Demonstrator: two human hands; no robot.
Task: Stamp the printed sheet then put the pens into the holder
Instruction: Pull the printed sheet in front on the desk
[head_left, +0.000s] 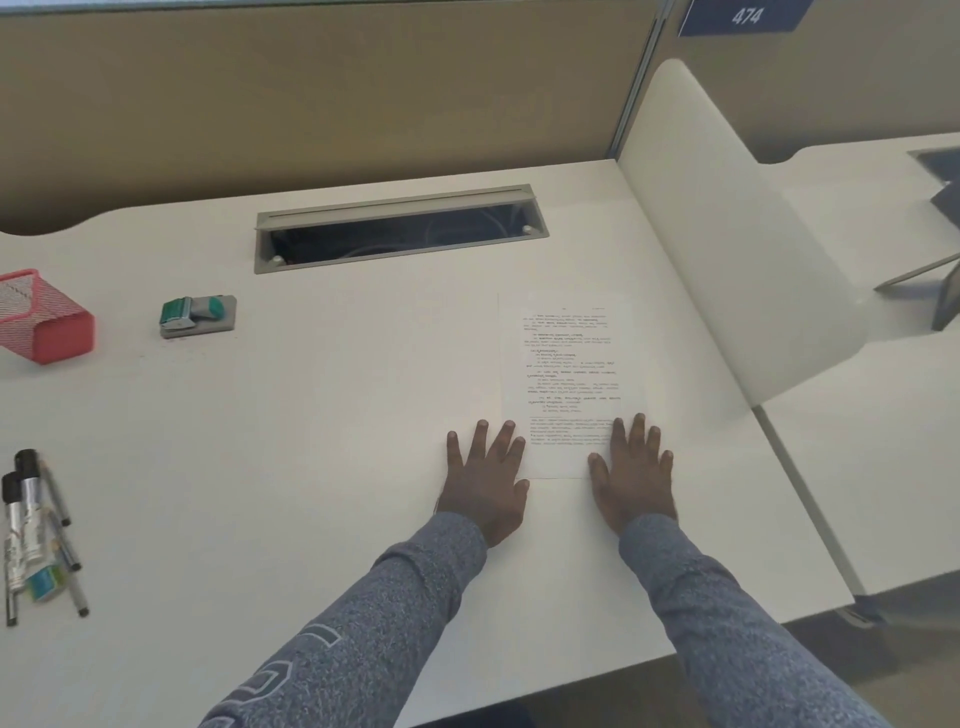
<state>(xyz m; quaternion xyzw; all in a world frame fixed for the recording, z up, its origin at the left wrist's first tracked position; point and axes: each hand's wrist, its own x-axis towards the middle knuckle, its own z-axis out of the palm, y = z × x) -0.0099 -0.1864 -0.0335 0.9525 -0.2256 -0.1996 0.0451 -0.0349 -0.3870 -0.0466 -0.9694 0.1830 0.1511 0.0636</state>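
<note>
Both hands lying flat, palms down, fingers spread, gripping nothing. Left hand (488, 480) sitting at the printed sheet's (569, 379) bottom-left corner, fingertips overlapping its edge; right hand (634, 475) pressing on its bottom-right corner. Stamp (196, 315) resting well left of the sheet, red mesh holder (44, 322) further left, lying on its side. Pens (39, 530) lying loose far left of the sheet, near desk (311, 441) edge

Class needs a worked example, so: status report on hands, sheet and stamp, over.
Both hands, left and right, flat and empty on printed sheet. Stamp untouched, far left. Nothing between.
</note>
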